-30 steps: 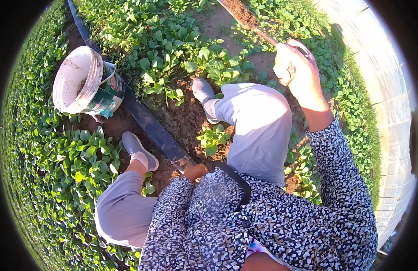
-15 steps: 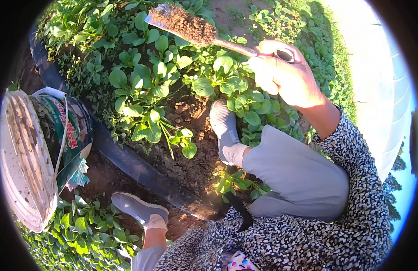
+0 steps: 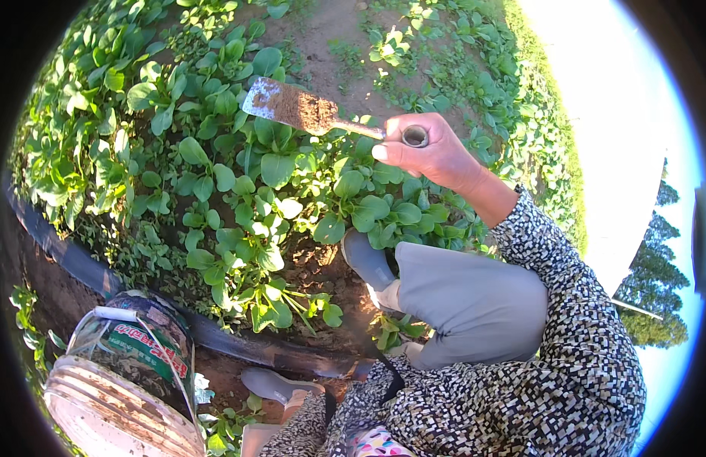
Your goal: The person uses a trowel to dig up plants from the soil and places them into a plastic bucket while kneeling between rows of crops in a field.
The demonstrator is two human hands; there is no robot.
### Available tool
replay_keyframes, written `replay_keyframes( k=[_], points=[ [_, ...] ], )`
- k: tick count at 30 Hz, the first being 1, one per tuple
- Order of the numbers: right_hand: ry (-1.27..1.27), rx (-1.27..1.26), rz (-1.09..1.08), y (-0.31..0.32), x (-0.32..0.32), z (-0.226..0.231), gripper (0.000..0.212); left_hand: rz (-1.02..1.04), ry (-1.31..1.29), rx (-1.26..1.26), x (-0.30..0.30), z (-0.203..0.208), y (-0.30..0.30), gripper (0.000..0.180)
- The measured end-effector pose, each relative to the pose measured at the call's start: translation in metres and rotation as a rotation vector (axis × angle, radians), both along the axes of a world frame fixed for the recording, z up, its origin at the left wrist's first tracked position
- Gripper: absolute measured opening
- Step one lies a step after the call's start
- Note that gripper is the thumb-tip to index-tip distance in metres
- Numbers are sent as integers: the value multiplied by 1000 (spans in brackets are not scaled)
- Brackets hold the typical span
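My right hand is closed around the handle of a small hand trowel, held up above the leafy plants. The trowel's flat blade points left, with brown soil stuck over much of it and a pale bare patch at the tip. The hollow round end of the handle shows beside my thumb. Under the trowel grow low green leafy vegetables, and the blade is apart from the ground. My left hand is out of view.
A bucket with a wire handle and a green printed side is at the lower left. A black hose runs along the bed. My shoes are on soil among plants. Pale sheeting and trees lie to the right.
The view has shifted and tilted, so the bucket sits lower in the picture. My right hand with the trowel appears lower and further left. The blade now shows its flat face more.
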State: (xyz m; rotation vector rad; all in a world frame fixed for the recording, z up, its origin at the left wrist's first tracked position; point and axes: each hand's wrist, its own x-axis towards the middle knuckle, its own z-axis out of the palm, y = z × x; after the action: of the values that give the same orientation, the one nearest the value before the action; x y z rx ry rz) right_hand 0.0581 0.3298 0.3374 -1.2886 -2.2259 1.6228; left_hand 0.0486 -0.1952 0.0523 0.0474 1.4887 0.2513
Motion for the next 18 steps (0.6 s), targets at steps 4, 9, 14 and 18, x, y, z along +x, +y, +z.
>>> replay_keyframes(
  k=[4,9,14,18],
  points=[
    [63,9,-138,3,36,5,29,14,-51,37,-18,22,25,17],
    [163,-61,-436,-37,107,-8,27,51,-162,137,-32,45,78,17],
    [149,-204,-636,-65,187,-10,25,65,-279,201,-34,70,137,17],
    [325,-313,-873,-90,238,-19,26,52,-351,309,-32,89,211,17]
  ],
)
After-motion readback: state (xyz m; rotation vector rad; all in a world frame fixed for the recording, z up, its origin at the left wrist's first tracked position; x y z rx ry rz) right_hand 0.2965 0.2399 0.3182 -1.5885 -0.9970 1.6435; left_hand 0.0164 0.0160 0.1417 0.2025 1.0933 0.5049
